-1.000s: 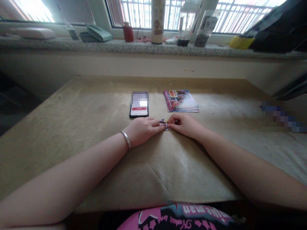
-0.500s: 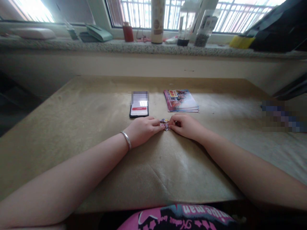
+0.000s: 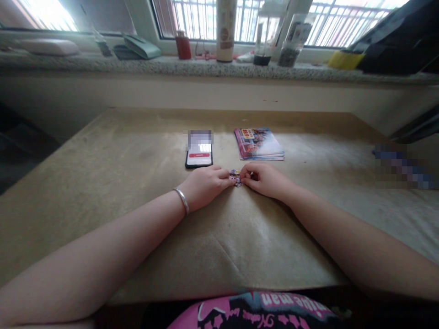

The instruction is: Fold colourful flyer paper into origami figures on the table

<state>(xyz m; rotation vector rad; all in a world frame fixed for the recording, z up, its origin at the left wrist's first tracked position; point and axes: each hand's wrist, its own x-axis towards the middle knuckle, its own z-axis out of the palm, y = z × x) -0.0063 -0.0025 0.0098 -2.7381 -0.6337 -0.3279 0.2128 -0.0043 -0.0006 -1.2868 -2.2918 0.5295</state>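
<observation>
A small piece of printed paper, seemingly folded, lies on the tabletop between my hands; much of it is hidden under my fingers. My left hand, with a silver bangle at its wrist, presses and holds the paper's left side with its fingers together. Thumb and fingertips of my right hand pinch the right side. Just behind my left hand rests a phone with a lit screen, its top part pixelated. Beyond my right hand sits a stack of glossy printed leaflets.
The table has a tan, slightly creased cover. A pixelated item is at the far right. Along the stone windowsill stand a red bottle, a tall cylinder, clear containers and a dark bag.
My right hand has shifted very slightly left at the paper. Otherwise hardly anything differs; both hands stay on it.
</observation>
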